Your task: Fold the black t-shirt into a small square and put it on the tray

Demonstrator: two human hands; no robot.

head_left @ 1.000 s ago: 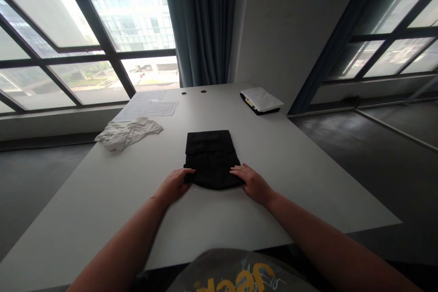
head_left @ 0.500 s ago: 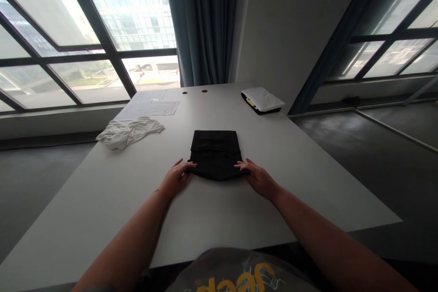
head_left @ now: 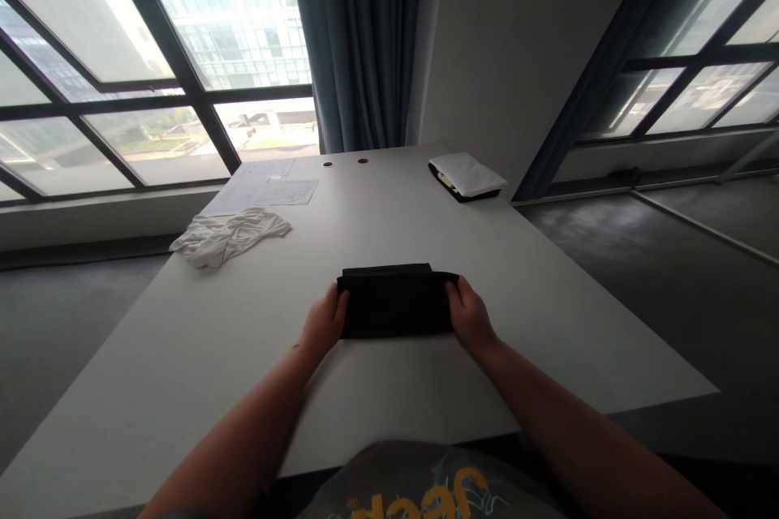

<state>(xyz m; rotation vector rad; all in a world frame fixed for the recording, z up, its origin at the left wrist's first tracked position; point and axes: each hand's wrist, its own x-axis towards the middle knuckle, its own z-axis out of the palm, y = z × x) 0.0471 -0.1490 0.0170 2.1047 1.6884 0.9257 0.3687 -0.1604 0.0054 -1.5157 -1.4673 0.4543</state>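
A folded black cloth item, perhaps a garment, is in front of me over the near half of the white table. My left hand grips its left edge, with the thumb on the side toward me and the fingers hidden behind. At the opposite edge my right hand holds it the same way. The near part of the cloth is raised between the hands, and a narrow strip of its far part shows behind the top edge.
A crumpled white cloth lies at the table's left edge, with paper sheets behind it. Toward the back right is a white and black packet. Two round holes pierce the far tabletop. A blue curtain hangs beyond.
Both hands have closed on the black cloth's sides and lifted its near part, which now stands up and covers most of the far part. The cloth's visible far edge has come nearer to me.
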